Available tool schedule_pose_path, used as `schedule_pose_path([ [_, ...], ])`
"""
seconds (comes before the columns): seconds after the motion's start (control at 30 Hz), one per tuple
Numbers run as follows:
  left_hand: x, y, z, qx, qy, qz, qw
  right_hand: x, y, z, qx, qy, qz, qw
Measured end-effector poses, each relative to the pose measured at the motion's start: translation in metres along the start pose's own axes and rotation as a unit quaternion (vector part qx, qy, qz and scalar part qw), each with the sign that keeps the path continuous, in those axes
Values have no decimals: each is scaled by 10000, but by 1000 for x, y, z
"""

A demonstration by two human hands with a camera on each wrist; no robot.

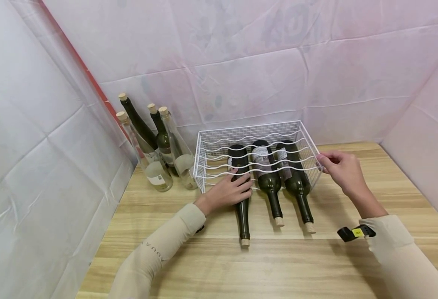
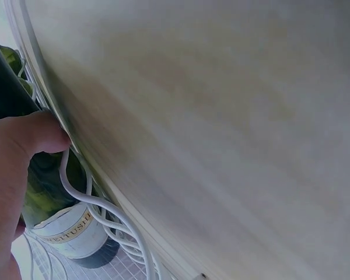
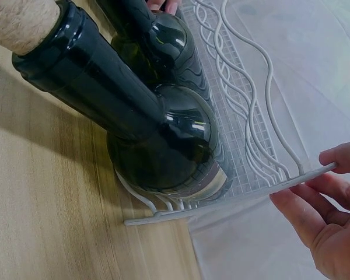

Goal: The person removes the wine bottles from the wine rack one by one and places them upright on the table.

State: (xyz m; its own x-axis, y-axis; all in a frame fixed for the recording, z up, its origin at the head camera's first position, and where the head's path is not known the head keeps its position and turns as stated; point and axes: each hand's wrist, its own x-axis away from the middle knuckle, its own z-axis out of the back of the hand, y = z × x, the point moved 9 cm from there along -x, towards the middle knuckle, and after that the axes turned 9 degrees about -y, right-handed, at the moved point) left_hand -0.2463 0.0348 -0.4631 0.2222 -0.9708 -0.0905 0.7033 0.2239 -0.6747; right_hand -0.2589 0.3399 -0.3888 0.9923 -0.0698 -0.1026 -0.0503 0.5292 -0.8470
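A white wire wine rack (image 1: 256,169) with wavy bars stands on the table, and three dark green corked bottles lie in it, necks toward me. My left hand (image 1: 228,191) grips the leftmost wine bottle (image 1: 243,216) around its shoulder. In the left wrist view the thumb lies along that bottle, close to a wavy bar, above its pale label (image 2: 70,228). My right hand (image 1: 342,170) pinches the right front edge of the rack. Beside each other to the right lie the middle bottle (image 1: 269,182) and the right bottle (image 1: 297,187).
Left of the rack several corked bottles stand upright, among them a clear bottle (image 1: 159,174), another clear bottle (image 1: 184,162) and a dark green bottle (image 1: 163,139). White sheeting (image 1: 241,95) hangs behind and at both sides of the wooden table (image 1: 264,265).
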Motion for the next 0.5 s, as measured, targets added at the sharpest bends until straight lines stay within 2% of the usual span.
schedule_pose_path([
  [0.13,0,3,3,-129,215,-14,9997,0,0,0,54,10,3,10000],
  [0.5,-1,5,11,-73,302,149,9994,0,0,0,59,3,10,10000],
])
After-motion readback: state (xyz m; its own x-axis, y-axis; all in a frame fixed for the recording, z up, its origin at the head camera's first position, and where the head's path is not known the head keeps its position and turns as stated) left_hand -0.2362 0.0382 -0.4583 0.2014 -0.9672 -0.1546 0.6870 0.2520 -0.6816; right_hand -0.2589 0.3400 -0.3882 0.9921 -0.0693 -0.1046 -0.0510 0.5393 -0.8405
